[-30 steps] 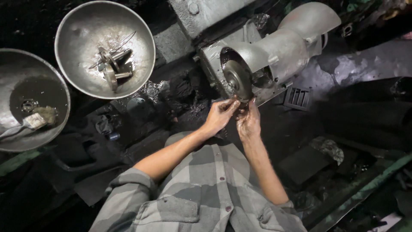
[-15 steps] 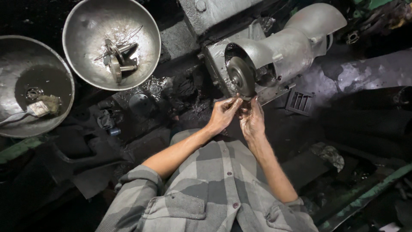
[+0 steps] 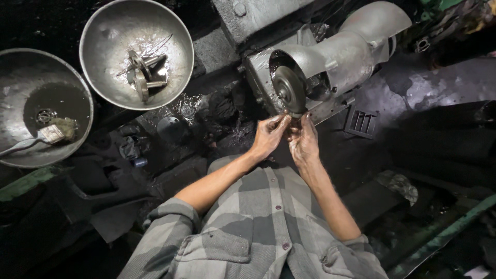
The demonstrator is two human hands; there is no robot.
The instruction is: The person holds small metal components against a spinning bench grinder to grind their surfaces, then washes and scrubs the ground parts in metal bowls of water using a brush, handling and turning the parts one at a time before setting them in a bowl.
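Both hands are up at the grey round metal disc [image 3: 288, 89] of the silver cast-metal housing [image 3: 351, 49]. Left hand [image 3: 267, 136] and right hand [image 3: 304, 140] fingers pinch narrow around something small just below it, can't tell what. Looks like fitting work; steady fingertip alignment seems needed.
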